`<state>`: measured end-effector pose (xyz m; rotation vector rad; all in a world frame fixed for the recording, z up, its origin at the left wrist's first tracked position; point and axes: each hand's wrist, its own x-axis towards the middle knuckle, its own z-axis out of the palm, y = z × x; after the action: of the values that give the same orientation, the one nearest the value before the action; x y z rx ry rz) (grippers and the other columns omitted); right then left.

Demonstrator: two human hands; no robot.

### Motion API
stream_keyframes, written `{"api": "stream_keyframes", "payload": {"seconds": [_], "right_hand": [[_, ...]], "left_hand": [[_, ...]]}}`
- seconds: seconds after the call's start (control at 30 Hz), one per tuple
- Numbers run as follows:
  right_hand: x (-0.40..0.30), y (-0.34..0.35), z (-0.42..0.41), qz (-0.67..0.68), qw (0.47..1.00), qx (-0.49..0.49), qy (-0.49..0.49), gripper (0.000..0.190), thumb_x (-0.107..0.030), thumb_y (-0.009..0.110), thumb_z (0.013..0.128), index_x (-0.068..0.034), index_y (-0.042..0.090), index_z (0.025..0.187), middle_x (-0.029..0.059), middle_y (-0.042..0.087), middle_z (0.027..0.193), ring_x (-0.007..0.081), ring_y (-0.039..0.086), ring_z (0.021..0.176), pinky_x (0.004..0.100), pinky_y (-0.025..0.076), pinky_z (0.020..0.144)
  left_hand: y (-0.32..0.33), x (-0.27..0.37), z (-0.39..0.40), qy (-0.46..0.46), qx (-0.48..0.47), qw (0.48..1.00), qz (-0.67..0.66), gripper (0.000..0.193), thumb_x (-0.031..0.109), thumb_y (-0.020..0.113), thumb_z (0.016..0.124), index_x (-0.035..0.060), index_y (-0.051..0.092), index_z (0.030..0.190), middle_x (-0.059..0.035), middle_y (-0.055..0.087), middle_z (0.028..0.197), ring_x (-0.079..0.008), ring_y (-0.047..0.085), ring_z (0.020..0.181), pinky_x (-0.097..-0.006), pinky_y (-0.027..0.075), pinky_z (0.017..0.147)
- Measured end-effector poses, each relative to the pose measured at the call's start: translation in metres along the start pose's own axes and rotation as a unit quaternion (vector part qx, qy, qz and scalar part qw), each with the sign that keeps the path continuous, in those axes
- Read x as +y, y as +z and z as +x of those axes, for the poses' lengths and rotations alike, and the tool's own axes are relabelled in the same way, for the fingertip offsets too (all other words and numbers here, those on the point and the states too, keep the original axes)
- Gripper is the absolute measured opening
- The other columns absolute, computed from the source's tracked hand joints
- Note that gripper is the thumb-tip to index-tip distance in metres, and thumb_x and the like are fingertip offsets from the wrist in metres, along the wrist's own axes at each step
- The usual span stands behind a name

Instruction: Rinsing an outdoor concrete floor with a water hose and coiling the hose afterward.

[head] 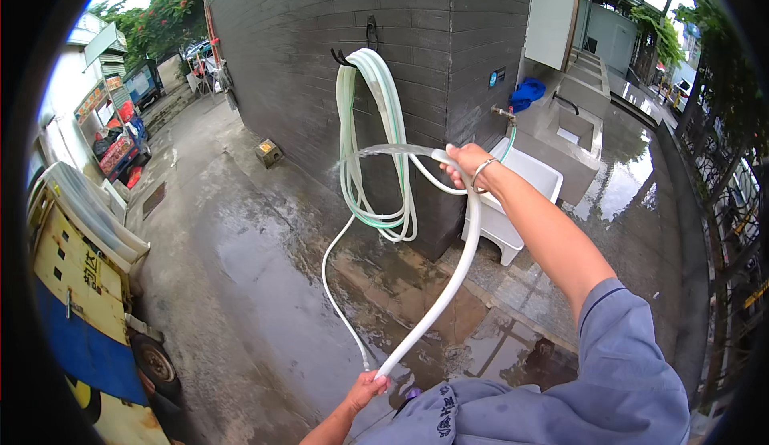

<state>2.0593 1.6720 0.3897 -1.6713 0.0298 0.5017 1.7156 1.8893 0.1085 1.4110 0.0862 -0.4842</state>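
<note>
My right hand (465, 167), with a bangle at its wrist, grips a white garden hose (459, 283) just behind its open end. Water (384, 149) arcs out of that end to the left, in front of a coiled hose (393, 102) with green stripes. The coil hangs from a black hook (340, 57) on the dark brick wall. Low down near my body, my left hand (367, 388) is closed around the lower part of the white hose. A thinner white hose (327, 271) runs from below the coil down to near my left hand.
A white plastic sink (544, 174) stands beside the wall corner, under a tap (503, 112) with a green hose. Behind it are a concrete basin (577, 126) and a blue cloth (528, 93). The paving (258, 265) is wet. A yellow and blue cart (90, 301) stands at the left.
</note>
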Motion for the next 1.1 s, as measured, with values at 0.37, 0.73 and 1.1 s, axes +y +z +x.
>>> {"api": "stream_keyframes", "payload": {"seconds": [0.37, 0.73, 1.1], "right_hand": [[0.052, 0.053, 0.042, -0.218, 0.956, 0.002, -0.195, 0.048, -0.027, 0.047, 0.077, 0.000, 0.034, 0.115, 0.0118, 0.051, 0.096, 0.0207, 0.050, 0.089, 0.0315, 0.040, 0.076], [0.244, 0.095, 0.044, -0.354, 0.791, -0.380, -0.324, 0.054, -0.008, 0.055, 0.064, -0.001, 0.034, 0.113, 0.0188, 0.045, 0.103, 0.0325, 0.044, 0.096, 0.0342, 0.036, 0.083], [0.244, 0.008, 0.156, -0.161, 0.930, -0.307, -0.123, 0.024, -0.018, 0.057, 0.073, -0.003, 0.053, 0.091, 0.0023, 0.055, 0.086, 0.0095, 0.050, 0.079, 0.0241, 0.040, 0.072]], "left_hand": [[-0.041, 0.097, 0.010, 0.149, 0.147, 0.904, -0.373, 0.042, 0.047, 0.041, 0.078, 0.0086, 0.040, 0.062, 0.0022, 0.029, 0.045, -0.0109, 0.027, 0.044, -0.0248, 0.025, 0.047], [-0.033, 0.303, 0.102, 0.298, 0.019, 0.830, -0.470, 0.037, 0.042, 0.035, 0.084, 0.0107, 0.038, 0.064, 0.0050, 0.027, 0.045, -0.0056, 0.026, 0.041, -0.0208, 0.025, 0.044], [-0.055, 0.506, 0.226, 0.404, -0.111, 0.786, -0.456, 0.026, 0.028, 0.041, 0.082, 0.0080, 0.037, 0.066, 0.0038, 0.027, 0.047, -0.0076, 0.027, 0.044, -0.0229, 0.026, 0.048]]}}
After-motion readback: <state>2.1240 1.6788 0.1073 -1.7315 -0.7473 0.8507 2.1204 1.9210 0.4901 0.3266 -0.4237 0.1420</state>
